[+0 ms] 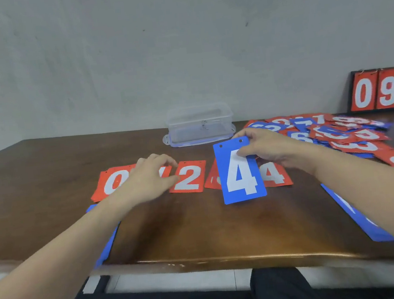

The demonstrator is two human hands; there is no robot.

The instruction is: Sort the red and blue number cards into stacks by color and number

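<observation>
Early stage: red stacks 0 (111,183), 2 (189,177), 4 (275,173) lie mid-table; right hand (268,147) pinches blue 4 card (240,172) above them; left hand (154,178), fingers loosely curled, rests on the row; big unsorted pile (336,133) fills the far right corner

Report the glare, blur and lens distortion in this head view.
Head view: soft glare runs along the front edge of the glossy brown wooden table; the loose heap of red and blue number cards is smeared by blur near the right border; wide-angle distortion bows the table's edges and stretches both forearms; the blue "4" card in the right hand's grip reads sharply; the clear plastic lidded box looks hazy.
</observation>
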